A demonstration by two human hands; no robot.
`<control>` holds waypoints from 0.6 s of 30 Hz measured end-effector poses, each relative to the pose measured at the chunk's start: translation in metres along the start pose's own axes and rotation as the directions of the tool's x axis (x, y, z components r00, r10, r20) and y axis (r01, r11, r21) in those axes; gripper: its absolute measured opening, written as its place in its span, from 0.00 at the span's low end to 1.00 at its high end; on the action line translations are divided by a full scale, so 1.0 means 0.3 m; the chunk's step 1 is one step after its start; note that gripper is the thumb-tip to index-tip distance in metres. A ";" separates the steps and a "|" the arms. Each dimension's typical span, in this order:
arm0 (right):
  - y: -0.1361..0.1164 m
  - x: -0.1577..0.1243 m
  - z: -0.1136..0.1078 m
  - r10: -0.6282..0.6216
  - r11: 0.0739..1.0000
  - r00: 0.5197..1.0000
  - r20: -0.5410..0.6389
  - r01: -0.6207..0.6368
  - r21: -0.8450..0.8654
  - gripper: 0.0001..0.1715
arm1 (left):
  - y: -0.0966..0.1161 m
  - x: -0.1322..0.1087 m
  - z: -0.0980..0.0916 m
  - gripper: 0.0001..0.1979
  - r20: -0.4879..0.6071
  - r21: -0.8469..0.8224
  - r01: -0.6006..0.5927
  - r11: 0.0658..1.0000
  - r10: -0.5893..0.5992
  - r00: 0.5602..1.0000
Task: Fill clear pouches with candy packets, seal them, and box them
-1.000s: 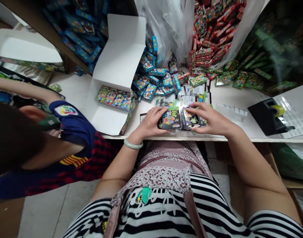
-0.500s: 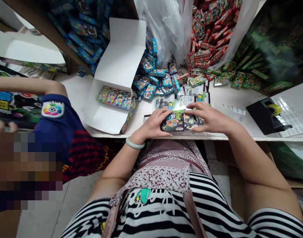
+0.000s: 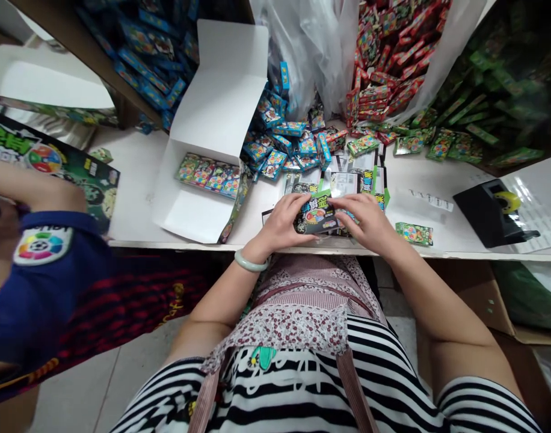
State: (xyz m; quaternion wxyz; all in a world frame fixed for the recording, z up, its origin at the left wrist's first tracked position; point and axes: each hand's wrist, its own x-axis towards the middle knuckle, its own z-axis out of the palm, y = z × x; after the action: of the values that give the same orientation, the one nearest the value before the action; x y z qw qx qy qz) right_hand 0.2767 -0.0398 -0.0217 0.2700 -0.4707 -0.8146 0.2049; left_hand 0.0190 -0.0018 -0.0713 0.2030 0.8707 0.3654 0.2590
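Observation:
Both my hands grip one small dark printed packet (image 3: 317,213) just above the white table's front edge (image 3: 438,249). My left hand (image 3: 282,222), with a pale green bangle at the wrist, curls around the packet's left end. My right hand (image 3: 368,221) pinches its right end with bent fingers. Flat printed sleeves (image 3: 347,180) lie spread under and behind the packet. A single small green box (image 3: 414,233) lies on the table just right of my right wrist.
An open white carton (image 3: 212,126) holding a row of small boxes sits left of my hands. Loose blue boxes (image 3: 284,141), red boxes (image 3: 384,66) in a clear bag and green boxes (image 3: 456,138) pile behind. A black tape dispenser (image 3: 487,210) stands right. Another person's blue sleeve (image 3: 41,264) is at left.
My hands have drawn closer together on the packet, and my right hand shifted left, uncovering a small green box. The person at left has moved down and away.

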 end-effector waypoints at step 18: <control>0.301 0.332 0.139 0.624 0.496 0.781 -0.010 -0.386 0.778 0.17 | -0.088 -0.074 -0.078 0.51 -0.158 0.084 0.043 0.996 -0.030 0.987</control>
State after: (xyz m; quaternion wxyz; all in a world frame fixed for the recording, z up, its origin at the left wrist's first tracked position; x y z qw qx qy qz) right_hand 0.2686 0.0870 -0.0822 0.4798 -0.5633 -0.4320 0.5156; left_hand -0.0225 0.0027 -0.0740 0.1403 0.8489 0.4071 0.3066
